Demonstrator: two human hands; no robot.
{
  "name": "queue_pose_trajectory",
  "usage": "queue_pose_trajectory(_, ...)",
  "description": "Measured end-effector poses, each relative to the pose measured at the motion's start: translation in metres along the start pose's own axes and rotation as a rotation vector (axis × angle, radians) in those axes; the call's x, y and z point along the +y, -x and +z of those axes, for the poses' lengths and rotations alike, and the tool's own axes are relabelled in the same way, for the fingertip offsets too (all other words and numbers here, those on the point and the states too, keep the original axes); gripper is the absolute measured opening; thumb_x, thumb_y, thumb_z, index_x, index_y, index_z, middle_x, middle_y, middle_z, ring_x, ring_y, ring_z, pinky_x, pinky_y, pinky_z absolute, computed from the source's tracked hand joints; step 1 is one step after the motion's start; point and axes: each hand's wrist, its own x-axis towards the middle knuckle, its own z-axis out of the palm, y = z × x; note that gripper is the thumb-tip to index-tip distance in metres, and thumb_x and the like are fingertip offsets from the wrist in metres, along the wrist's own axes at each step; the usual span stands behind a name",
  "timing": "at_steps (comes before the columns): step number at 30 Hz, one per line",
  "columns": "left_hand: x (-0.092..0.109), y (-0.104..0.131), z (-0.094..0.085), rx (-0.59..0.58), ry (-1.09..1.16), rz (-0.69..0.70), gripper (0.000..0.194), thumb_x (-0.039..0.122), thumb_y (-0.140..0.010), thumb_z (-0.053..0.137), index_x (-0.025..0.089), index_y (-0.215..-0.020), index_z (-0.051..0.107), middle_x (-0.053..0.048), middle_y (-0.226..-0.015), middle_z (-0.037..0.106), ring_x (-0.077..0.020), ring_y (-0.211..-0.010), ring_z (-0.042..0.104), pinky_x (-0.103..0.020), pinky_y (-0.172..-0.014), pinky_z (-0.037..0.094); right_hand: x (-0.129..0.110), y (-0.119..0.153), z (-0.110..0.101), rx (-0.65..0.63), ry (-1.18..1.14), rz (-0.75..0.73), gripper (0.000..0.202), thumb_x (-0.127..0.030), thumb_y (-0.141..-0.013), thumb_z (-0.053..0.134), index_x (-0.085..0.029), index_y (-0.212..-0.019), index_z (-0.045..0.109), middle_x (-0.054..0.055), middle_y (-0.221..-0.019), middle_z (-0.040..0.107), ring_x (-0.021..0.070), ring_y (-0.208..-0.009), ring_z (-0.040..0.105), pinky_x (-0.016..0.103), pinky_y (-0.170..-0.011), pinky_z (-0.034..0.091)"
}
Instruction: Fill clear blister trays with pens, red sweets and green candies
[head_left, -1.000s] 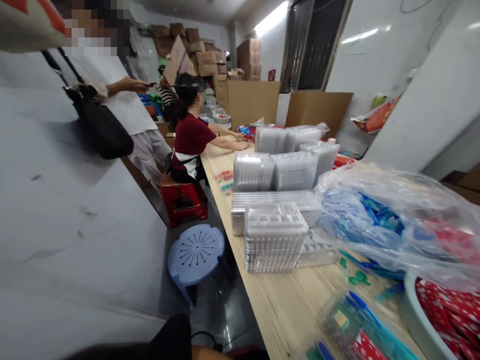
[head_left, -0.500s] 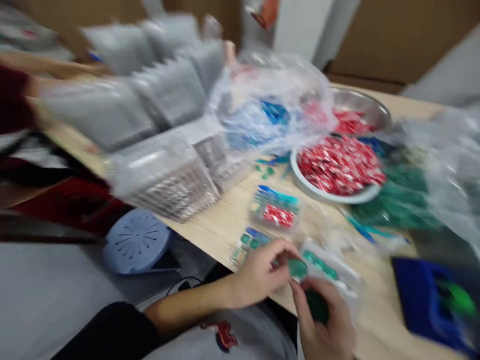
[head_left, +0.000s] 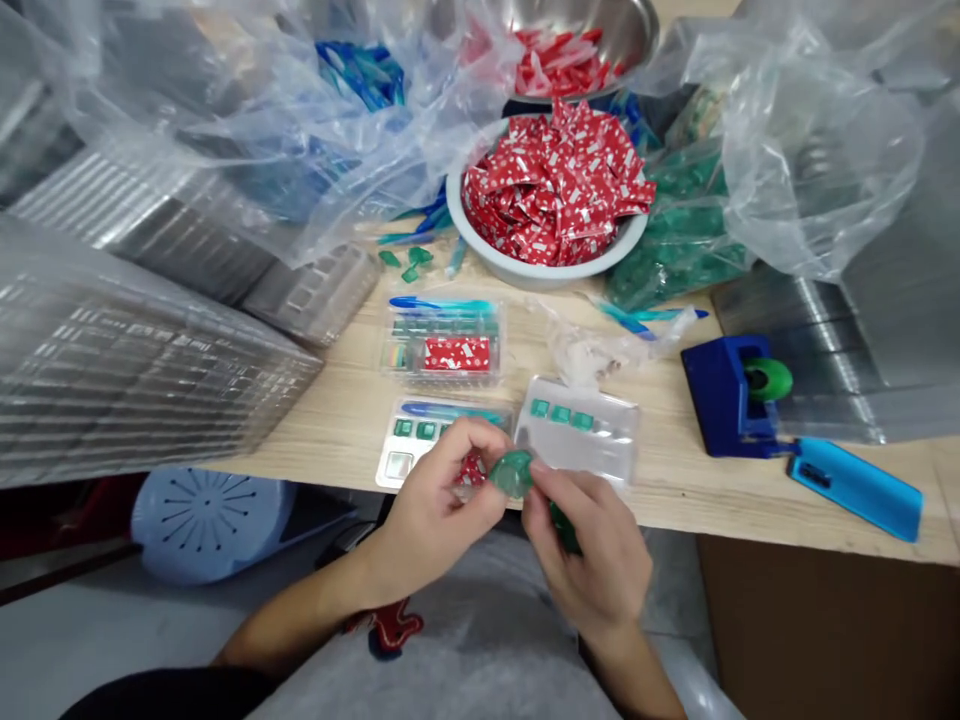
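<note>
My left hand [head_left: 442,505] pinches one edge of a translucent green piece [head_left: 512,473] in front of my chest. The fingertips of my right hand [head_left: 589,540] hold its other edge, and a darker green item [head_left: 564,527] is tucked inside that palm. Just behind the hands lies a clear tray [head_left: 389,456] with green squares, a blue pen and a red patterned packet, partly covered by my left hand. Beside it a tray lid [head_left: 619,448] carries three green squares. Farther back sits a filled tray [head_left: 457,355] with a red packet and a blue pen.
A white bowl [head_left: 517,272] heaped with red packets stands behind the trays. Stacked clear trays [head_left: 150,350] fill the left side. At right are a blue tape dispenser [head_left: 712,400] and a blue flat object [head_left: 862,490]. Plastic bags and a metal bowl [head_left: 641,40] lie at the back.
The view has swung right and down, bringing the table closer and the blue flat object into sight. Both hands still hold the green piece.
</note>
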Motion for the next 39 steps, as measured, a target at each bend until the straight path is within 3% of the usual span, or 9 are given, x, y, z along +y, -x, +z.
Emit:
queue_pose_trajectory(5,0.000,0.003,0.001,0.007,-0.124,0.204,0.015,0.008,-0.088,0.053,0.021,-0.093,0.050,-0.001,-0.088,0.059,-0.0107,-0.080,0.059,-0.020,-0.071,0.051,0.000,-0.001,-0.001,0.057,0.061,-0.047,0.019,-0.005,-0.091,0.059,-0.014,-0.107,0.064,0.003,-0.083,0.071,0.0129,-0.071,0.065,0.024,-0.066,0.054)
queue_pose_trajectory(10,0.003,0.001,0.008,0.094,-0.276,0.337,0.017,0.008,-0.084,0.055,0.021,-0.087,0.046,-0.001,-0.085,0.060,-0.0117,-0.077,0.059,-0.024,-0.069,0.052,0.001,0.002,-0.003,0.088,-0.012,-0.074,0.014,-0.008,-0.093,0.058,-0.012,-0.105,0.061,0.005,-0.077,0.066,0.0138,-0.062,0.057,0.028,-0.055,0.050)
queue_pose_trajectory(15,0.003,0.004,0.014,0.141,-0.228,0.421,0.021,0.006,-0.080,0.057,0.021,-0.089,0.045,0.001,-0.084,0.060,-0.0113,-0.075,0.058,-0.026,-0.071,0.052,0.002,0.006,-0.002,0.082,-0.166,-0.126,0.020,-0.010,-0.097,0.051,-0.010,-0.117,0.057,0.004,-0.074,0.058,0.0131,-0.058,0.050,0.027,-0.045,0.040)
queue_pose_trajectory(19,0.002,0.004,0.004,-0.057,0.008,0.311,0.018,0.013,-0.091,0.053,0.019,-0.108,0.050,-0.003,-0.097,0.062,-0.0119,-0.091,0.061,-0.024,-0.082,0.053,0.003,0.010,0.002,0.106,-0.215,-0.153,0.036,-0.005,-0.094,0.053,-0.010,-0.130,0.051,0.004,-0.080,0.056,0.0134,-0.062,0.052,0.028,-0.046,0.040)
queue_pose_trajectory(21,0.003,0.003,-0.002,-0.188,0.030,0.267,0.018,0.021,-0.096,0.052,0.018,-0.113,0.054,-0.005,-0.102,0.062,-0.0121,-0.098,0.061,-0.022,-0.087,0.052,0.003,0.012,0.002,0.102,-0.242,-0.150,0.040,-0.005,-0.094,0.053,-0.011,-0.134,0.049,0.005,-0.083,0.056,0.0136,-0.064,0.053,0.028,-0.047,0.043)
queue_pose_trajectory(23,0.006,0.002,-0.006,-0.241,-0.011,0.291,0.016,0.022,-0.097,0.053,0.016,-0.111,0.057,-0.005,-0.101,0.063,-0.0114,-0.099,0.060,-0.021,-0.089,0.051,0.003,0.013,0.001,0.097,-0.256,-0.128,0.040,-0.006,-0.096,0.052,-0.012,-0.135,0.049,0.004,-0.084,0.056,0.0135,-0.065,0.053,0.028,-0.047,0.044)
queue_pose_trajectory(29,0.010,0.004,-0.002,-0.134,-0.105,0.373,0.011,0.016,-0.095,0.054,0.016,-0.105,0.058,-0.004,-0.095,0.064,-0.0116,-0.090,0.061,-0.025,-0.080,0.052,0.001,0.012,-0.004,0.105,-0.231,-0.164,0.031,-0.010,-0.098,0.051,-0.008,-0.129,0.052,0.003,-0.074,0.057,0.0137,-0.063,0.053,0.028,-0.046,0.044)
queue_pose_trajectory(35,0.006,0.008,-0.001,-0.036,-0.103,0.371,0.012,0.010,-0.092,0.057,0.013,-0.103,0.059,-0.004,-0.097,0.063,-0.0106,-0.091,0.061,-0.023,-0.082,0.051,0.003,0.010,-0.001,0.127,-0.152,-0.215,0.009,-0.011,-0.099,0.049,-0.010,-0.099,0.058,0.004,-0.071,0.061,0.0127,-0.060,0.055,0.027,-0.045,0.045)
queue_pose_trajectory(39,0.003,0.006,-0.003,0.002,-0.154,0.424,0.015,0.007,-0.090,0.057,0.012,-0.104,0.060,-0.005,-0.098,0.063,-0.0112,-0.094,0.061,-0.023,-0.083,0.052,0.004,0.011,0.001,0.120,-0.188,-0.179,0.010,-0.008,-0.096,0.051,-0.011,-0.102,0.058,0.004,-0.074,0.062,0.0126,-0.058,0.055,0.027,-0.046,0.045)
